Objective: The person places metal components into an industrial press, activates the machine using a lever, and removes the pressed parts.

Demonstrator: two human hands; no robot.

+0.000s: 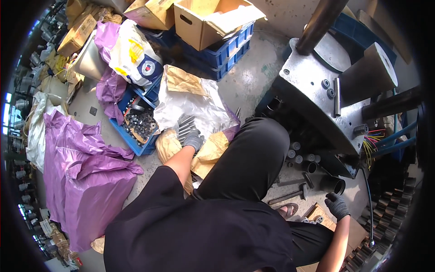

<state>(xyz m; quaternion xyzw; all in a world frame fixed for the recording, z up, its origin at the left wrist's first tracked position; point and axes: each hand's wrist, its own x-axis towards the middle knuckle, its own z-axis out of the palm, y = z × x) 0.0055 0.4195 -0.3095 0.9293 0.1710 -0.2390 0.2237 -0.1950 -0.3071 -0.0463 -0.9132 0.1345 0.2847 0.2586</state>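
My left hand (193, 139), in a grey glove, reaches into an opened wrapping of white plastic (181, 105) and brown paper. Its fingers are bent over the near ends of several thin metal rods (185, 127) lying there. Off to the right, my right hand (337, 206), gloved too, hovers near a short black tube (333, 185) on the floor. Its fingers are curled in, and whatever they may hold is hidden. On the metal machine plate (297, 75) lie two small bearings (328, 88) beside a metal pin (337, 97) and a large grey cylinder (369, 75).
A blue crate (129, 140) of small black bearings stands left of the wrapping. Purple sacking (88, 177) lies further left. At the back, a cardboard box (199, 27) sits on blue crates (226, 56). A hammer (294, 194) and several small cylinders (297, 154) lie under the machine.
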